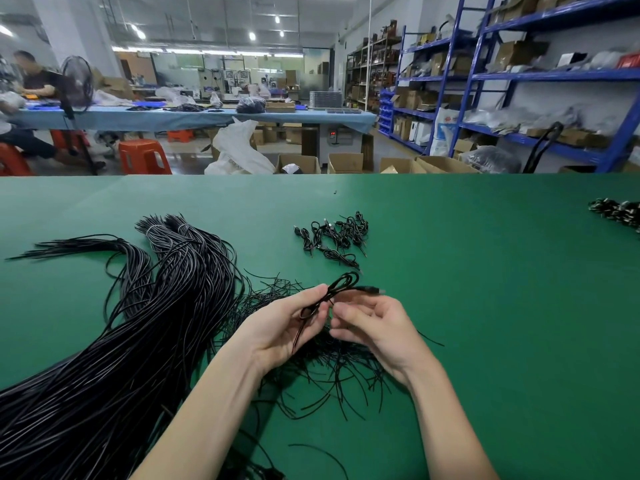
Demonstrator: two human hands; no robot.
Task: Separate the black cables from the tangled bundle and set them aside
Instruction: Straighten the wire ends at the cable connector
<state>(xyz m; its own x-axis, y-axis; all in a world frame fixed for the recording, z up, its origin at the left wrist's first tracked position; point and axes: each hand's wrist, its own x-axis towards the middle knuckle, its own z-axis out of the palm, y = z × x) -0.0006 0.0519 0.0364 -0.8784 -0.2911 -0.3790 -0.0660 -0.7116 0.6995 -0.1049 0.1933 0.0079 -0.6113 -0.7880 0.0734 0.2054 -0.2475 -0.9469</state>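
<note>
While both bare forearms reach in over the green mat (485,271), the left hand (284,327) curls its fingers and thumb around a thin black cable (341,284) folded into a loop; the loop rises above the fingertips and a plug end sticks out to the right. The right hand (375,329) sits just beside it, fingers loosely bent toward the cable's middle, though whether they actually pinch it I cannot tell. The cable is glossy and round, with a faint reddish strand showing where it crosses the left palm.

Beneath the hands lies a loose scatter of fine black wires (332,372), wiry and tangled. To the left sprawls the big bundle of black cables (131,341), long, smooth and shiny, two of its far ends bound with pale ties. Farther back on the mat rests a small pile of coiled cables (334,237), each twisted into a short hank, and another dark heap (620,211) lies at the right edge.

The mat is matte and felt-like. Beyond it are cardboard boxes (346,162) on the floor, orange plastic stools (143,157), a long blue-covered workbench (194,117), and blue steel shelving (519,77) stacked with cartons.
</note>
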